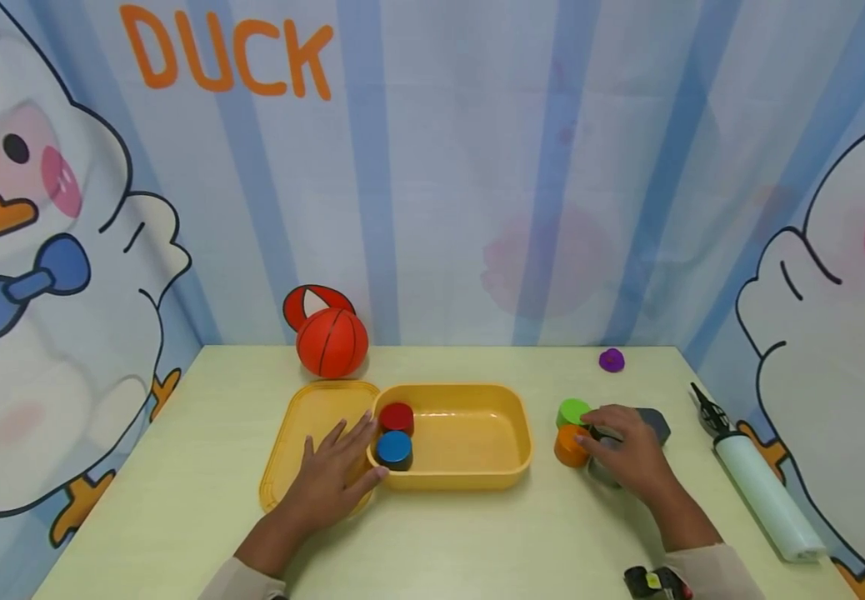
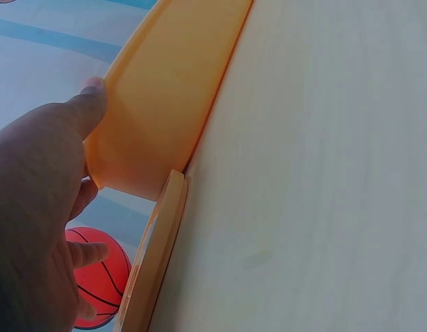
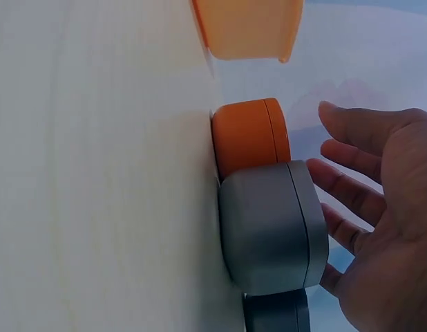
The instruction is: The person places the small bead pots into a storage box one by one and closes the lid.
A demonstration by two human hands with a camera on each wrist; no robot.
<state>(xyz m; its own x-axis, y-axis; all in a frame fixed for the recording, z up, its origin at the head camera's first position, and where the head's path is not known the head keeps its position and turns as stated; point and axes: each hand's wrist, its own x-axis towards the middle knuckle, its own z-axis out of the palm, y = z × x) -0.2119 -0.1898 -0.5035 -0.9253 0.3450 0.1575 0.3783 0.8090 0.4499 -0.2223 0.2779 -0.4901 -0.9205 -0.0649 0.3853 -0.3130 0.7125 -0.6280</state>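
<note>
My left hand (image 1: 331, 479) rests at the left end of a yellow tub (image 1: 470, 481), its fingers spread. In the left wrist view the thumb touches the tub's rim. A red-topped pot (image 1: 397, 417) and a blue-topped pot (image 1: 394, 448) stand in the tub's left end. My right hand (image 1: 627, 450) is over a cluster of small pots, fingers apart and slightly bent, gripping nothing visible. Beside its fingertips are an orange pot (image 1: 571, 447) and a green pot (image 1: 573, 411). A grey pot (image 3: 269, 228) and a dark pot (image 3: 276, 312) are partly covered by the hand in the head view.
A yellow lid (image 1: 290, 450) lies left of the tub, partly under my left hand. Behind it are a red basketball (image 1: 332, 343) and a red ring-like piece (image 1: 297, 307). A purple object (image 1: 612, 360) sits at the back right. A pale green pump (image 1: 766, 496) lies along the right edge.
</note>
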